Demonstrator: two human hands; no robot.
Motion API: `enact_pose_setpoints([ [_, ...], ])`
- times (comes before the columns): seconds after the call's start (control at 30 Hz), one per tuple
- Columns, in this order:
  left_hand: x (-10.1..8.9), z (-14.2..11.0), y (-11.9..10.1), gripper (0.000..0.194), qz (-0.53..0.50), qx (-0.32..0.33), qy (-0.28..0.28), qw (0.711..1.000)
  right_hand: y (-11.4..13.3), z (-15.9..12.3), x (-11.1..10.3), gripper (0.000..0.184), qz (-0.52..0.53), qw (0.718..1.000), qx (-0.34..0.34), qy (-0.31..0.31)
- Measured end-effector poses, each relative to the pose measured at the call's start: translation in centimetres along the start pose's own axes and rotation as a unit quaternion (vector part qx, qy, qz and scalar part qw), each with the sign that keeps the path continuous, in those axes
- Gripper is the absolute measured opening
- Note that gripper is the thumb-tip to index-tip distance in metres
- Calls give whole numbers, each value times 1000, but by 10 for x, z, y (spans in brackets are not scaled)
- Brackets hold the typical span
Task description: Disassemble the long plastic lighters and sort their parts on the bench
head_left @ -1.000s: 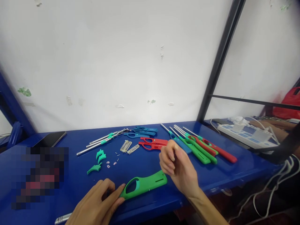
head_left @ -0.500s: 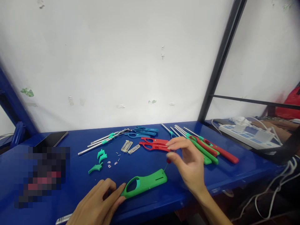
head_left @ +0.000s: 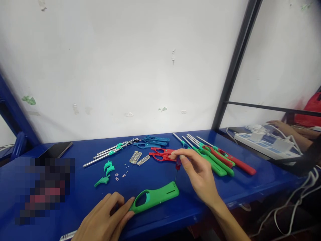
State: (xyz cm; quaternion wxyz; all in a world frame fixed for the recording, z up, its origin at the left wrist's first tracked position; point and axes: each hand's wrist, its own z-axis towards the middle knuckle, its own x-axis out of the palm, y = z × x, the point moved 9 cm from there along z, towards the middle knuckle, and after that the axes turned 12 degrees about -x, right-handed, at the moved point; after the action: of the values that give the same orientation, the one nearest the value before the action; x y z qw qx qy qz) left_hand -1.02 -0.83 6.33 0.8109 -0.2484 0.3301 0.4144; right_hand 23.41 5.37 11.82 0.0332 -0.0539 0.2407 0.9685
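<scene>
My left hand (head_left: 105, 221) rests on the blue table (head_left: 155, 174), fingers pressed against the ring end of a green lighter handle (head_left: 154, 196) lying flat near the front edge. My right hand (head_left: 195, 170) pinches a small red-handled screwdriver (head_left: 177, 169) held upright, its thin tip touching the handle's right end. Behind lie red handle halves (head_left: 162, 154), blue halves (head_left: 152, 140), metal tubes with green collars (head_left: 110, 151) and green trigger pieces (head_left: 105, 172).
Several assembled green and red lighters (head_left: 215, 157) lie at the right. A phone (head_left: 56, 149) sits at the back left. A white power strip (head_left: 265, 144) lies on the neighbouring bench, where another person's hand (head_left: 278, 125) reaches. Cables (head_left: 293, 207) hang at the right edge.
My right hand has opened from a loose fist, brought out the small screwdriver and lowered its tip onto the handle's right end. My left hand has stayed put. Another person's hand appeared at right.
</scene>
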Motion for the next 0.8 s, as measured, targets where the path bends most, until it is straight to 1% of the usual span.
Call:
enact_pose_setpoints([
  [0.13,-1,1,-4,37,7,9,-2,1000,4,2,-5,9,-16,999,-31,-30],
  [0.23,-1,1,-5,36,22,8,2,1000,3,1,-4,13,-12,999,-17,-25],
  [0.3,0,1,-5,37,29,3,6,1000,2,0,0,18,4,1000,-10,3],
  [0.37,1,0,-4,37,29,-2,11,1000,4,-1,4,23,16,999,-18,27],
  [0.4,1,0,-3,37,28,-3,11,1000,5,-1,6,23,23,999,-23,36],
  [0.47,1,0,-3,36,30,-5,10,999,7,-1,9,15,32,998,-31,46],
  [0.5,1,0,-3,36,31,-5,9,999,9,-1,9,11,31,998,-35,42],
  [0.63,1,0,-5,35,33,2,9,999,11,0,3,12,10,999,-45,7],
  [0.73,1,0,-5,35,31,1,5,1000,6,-2,4,21,16,999,-29,14],
  [0.8,2,0,-5,35,34,2,8,999,4,-3,5,23,34,999,-18,15],
])
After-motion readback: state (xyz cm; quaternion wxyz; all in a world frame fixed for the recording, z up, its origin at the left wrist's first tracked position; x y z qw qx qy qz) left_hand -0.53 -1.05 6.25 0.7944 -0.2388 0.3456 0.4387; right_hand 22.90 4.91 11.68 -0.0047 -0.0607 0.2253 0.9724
